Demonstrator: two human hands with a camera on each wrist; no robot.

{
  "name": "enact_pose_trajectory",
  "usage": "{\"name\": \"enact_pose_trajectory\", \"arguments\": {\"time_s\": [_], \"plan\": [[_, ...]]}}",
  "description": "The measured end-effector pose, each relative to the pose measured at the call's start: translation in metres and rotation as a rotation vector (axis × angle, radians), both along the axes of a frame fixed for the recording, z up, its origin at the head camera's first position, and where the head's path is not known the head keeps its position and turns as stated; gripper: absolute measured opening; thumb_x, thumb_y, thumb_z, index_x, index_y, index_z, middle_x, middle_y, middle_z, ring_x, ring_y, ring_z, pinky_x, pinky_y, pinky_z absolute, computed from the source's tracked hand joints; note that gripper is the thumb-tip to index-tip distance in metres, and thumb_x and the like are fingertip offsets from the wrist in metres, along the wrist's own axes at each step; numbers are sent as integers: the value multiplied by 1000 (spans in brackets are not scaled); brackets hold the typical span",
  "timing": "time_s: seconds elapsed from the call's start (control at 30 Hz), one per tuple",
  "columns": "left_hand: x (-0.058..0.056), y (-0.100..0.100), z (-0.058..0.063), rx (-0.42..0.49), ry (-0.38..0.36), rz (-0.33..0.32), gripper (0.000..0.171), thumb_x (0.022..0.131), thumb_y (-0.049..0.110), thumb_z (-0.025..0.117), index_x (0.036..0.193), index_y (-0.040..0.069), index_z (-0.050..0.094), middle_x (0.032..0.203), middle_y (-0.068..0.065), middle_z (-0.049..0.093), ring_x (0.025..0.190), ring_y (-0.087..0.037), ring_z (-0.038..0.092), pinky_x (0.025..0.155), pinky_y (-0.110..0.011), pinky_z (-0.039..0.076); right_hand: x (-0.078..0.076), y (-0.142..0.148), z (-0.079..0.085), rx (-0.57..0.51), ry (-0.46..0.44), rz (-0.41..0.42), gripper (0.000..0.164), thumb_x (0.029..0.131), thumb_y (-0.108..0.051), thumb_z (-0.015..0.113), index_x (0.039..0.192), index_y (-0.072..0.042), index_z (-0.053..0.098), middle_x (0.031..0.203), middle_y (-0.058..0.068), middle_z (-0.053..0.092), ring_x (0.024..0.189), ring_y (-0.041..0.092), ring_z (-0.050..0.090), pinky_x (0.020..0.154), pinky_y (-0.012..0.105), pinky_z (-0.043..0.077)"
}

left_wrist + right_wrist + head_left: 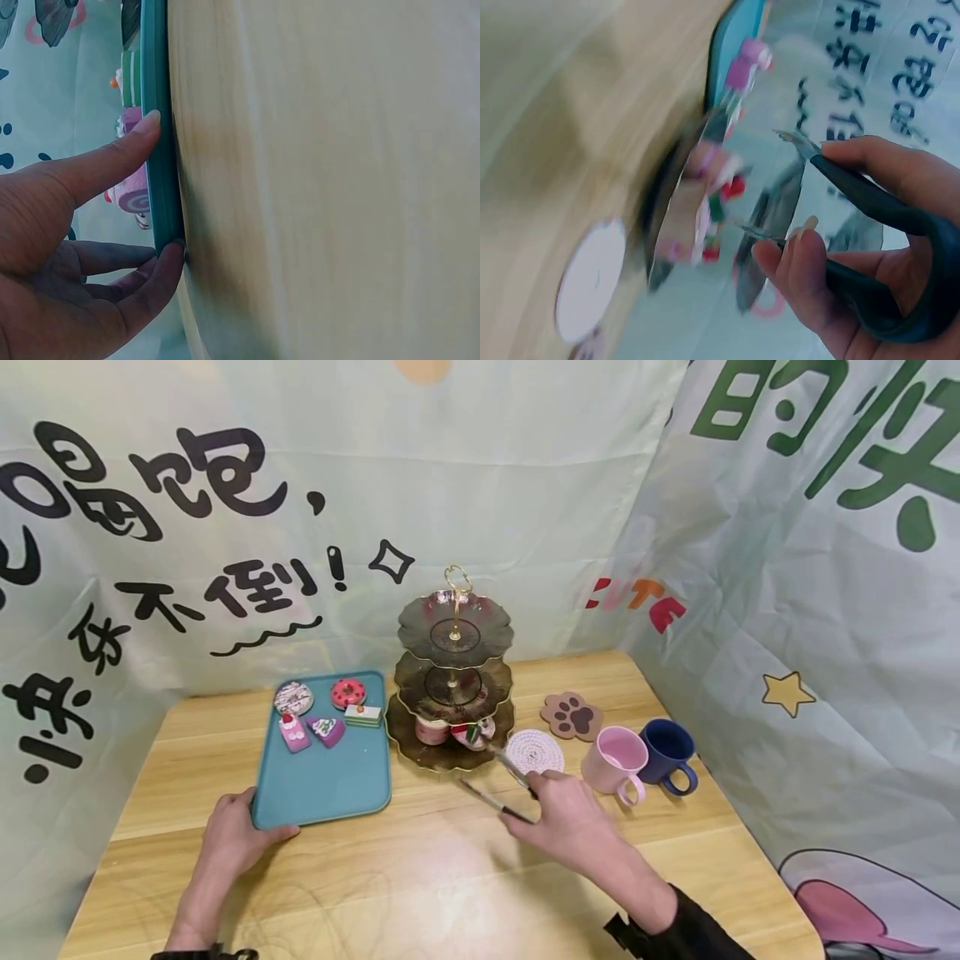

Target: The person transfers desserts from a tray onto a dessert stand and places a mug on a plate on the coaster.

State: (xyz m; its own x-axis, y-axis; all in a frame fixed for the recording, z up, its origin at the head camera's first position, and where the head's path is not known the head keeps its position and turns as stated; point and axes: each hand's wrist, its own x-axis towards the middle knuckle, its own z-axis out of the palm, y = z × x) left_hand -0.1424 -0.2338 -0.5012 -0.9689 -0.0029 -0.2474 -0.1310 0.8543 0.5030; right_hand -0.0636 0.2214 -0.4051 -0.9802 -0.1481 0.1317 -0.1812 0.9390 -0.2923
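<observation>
At the near-left corner of the blue tray [322, 789], my left hand [232, 835] grips the rim between thumb and fingers. On the tray's far half lie a white-striped donut [293, 698], a red donut [348, 692], a pink cake roll [294, 732], a purple cake slice [327, 731] and a layered cake [363, 716]. My right hand [570, 818] holds dark-handled tongs [870, 199], their metal tips spread apart in front of the three-tier stand [420, 689]. A round pink cake [432, 732] and a strawberry-topped cake slice [472, 735] sit on its bottom tier, close to the tips.
Right of the stand lie a round white coaster [534, 752] and a brown paw-shaped coaster [572, 716]. Beyond my right hand stand a pink mug [611, 760] and a dark blue mug [666, 750]. Printed cloth walls enclose the wooden table [420, 893] behind and at the right.
</observation>
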Motion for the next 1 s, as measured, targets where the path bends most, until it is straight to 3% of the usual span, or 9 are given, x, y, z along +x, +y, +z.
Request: {"name": "enact_pose_trajectory", "arguments": {"time_s": [0.13,0.3,0.43,0.6,0.77,1.0], "plan": [[-1,1,-1,-9,15,-6,118,76,52,86,150,-19,27,137,-45,38,122,-57,43,105,-69,40,-6,-24,-9,-14,28,75,42,76,-50,84,88,-14,66,70,-6,54,55,9,46,45,21,36],[-2,4,-2,-1,28,1,115,76,48,87,149,-19,29,136,-44,39,122,-57,45,105,-69,41,-33,-58,-24,-16,133,164,54,83,-47,80,112,-3,70,86,3,67,65,17,62,52,27,51],[-2,6,-1,5,30,3,115,76,47,87,149,-19,29,136,-44,39,122,-57,45,105,-68,41,-59,-88,-34,37,175,173,50,87,-44,76,108,1,68,89,8,65,64,23,65,51,32,54],[-1,7,-1,-3,26,-1,116,76,49,87,149,-20,28,136,-45,39,121,-58,46,105,-68,42,-88,-123,-45,145,186,123,47,88,-44,75,105,-1,67,93,10,68,67,26,67,52,37,56],[0,6,-1,0,31,2,116,75,49,87,149,-20,29,136,-44,39,120,-58,46,104,-68,42,-114,-147,-45,250,139,80,45,88,-45,74,107,-4,69,93,6,68,75,23,70,56,36,58],[3,4,3,2,29,15,115,75,48,87,148,-20,30,135,-44,40,120,-57,47,104,-68,42,-136,-167,-45,365,41,99,20,94,-31,65,87,-15,74,90,-1,69,78,21,70,57,35,58]]}}
